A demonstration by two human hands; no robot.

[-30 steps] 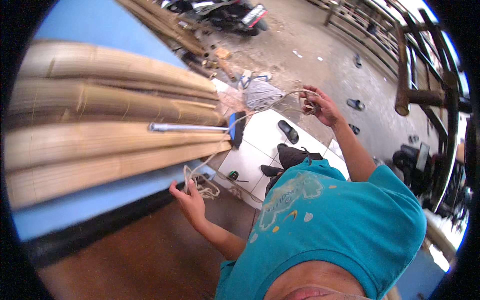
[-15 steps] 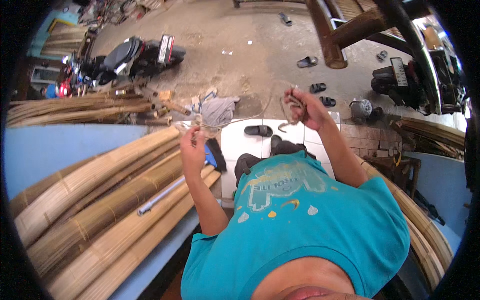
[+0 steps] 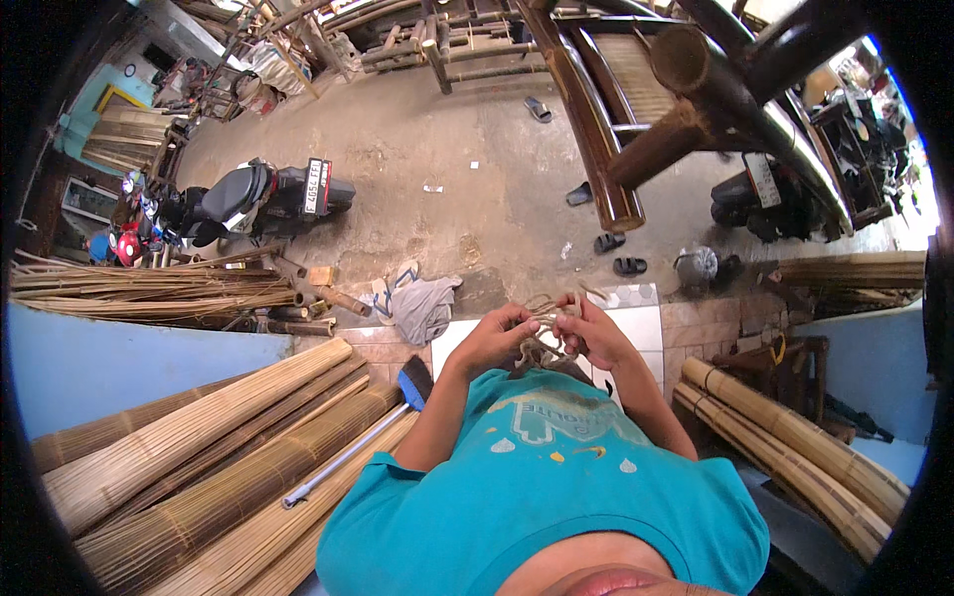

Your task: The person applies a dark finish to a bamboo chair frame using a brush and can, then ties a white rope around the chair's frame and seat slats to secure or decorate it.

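A tan rope (image 3: 542, 346) hangs in loose loops between my two hands, in front of my teal shirt. My left hand (image 3: 497, 336) is closed on it, thumb and fingers pinched together. Close beside it, to the right, my right hand (image 3: 591, 333) also grips the rope, and a loose end sticks out above its fingers. The two hands are almost touching. The lower part of the rope drops behind the edge of the shirt and is partly hidden.
Rolled bamboo blinds (image 3: 229, 437) lean on my left with a blue broom (image 3: 415, 382) on them; more rolls (image 3: 795, 437) stand at right. A dark bamboo frame (image 3: 616, 189) juts in at upper right. A grey cloth (image 3: 425, 310), sandals (image 3: 629, 265) and a motorcycle (image 3: 243, 194) are ahead.
My hands were wide apart with the rope stretched between them; now they have come together in front of my body. The view has tilted up, showing more floor ahead.
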